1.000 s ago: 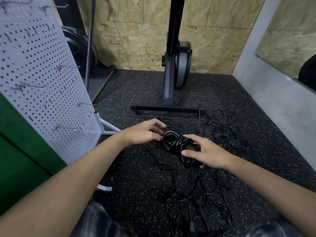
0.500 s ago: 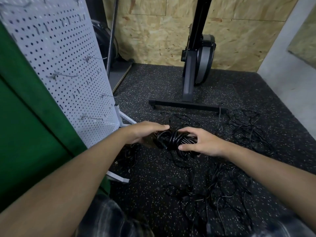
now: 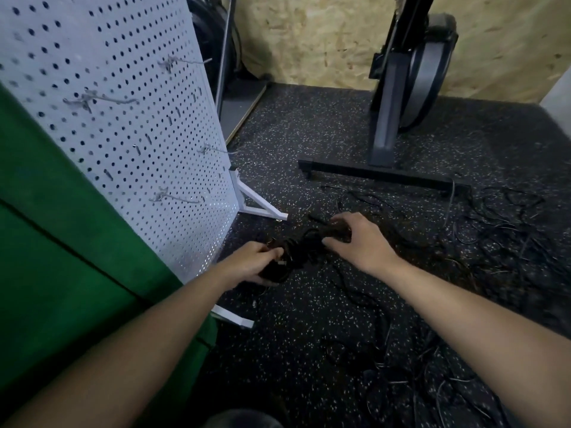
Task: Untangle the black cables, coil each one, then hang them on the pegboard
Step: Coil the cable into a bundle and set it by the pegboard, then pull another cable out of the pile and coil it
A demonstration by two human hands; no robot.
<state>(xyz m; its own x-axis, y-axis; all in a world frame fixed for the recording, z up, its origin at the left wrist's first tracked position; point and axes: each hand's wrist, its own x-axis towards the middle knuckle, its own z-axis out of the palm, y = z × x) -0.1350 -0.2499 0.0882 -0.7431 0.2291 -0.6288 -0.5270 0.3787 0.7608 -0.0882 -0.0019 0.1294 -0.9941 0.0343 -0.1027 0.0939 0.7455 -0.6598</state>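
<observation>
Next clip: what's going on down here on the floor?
A person holds a coiled black cable bundle between both hands: the left hand grips one end, the right hand the other. The white pegboard beside it has bare hooks. More black cables lie tangled on the floor.

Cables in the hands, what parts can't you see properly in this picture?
Head view, the only one:
Cable bundle: black and blurred, so its loops cannot be counted; the left hand and right hand gripping it cover parts of it.
Loose cables on the floor: dark on dark, too tangled to count.
Pegboard: top cut off by the picture's edge; its hooks are blurred.
</observation>
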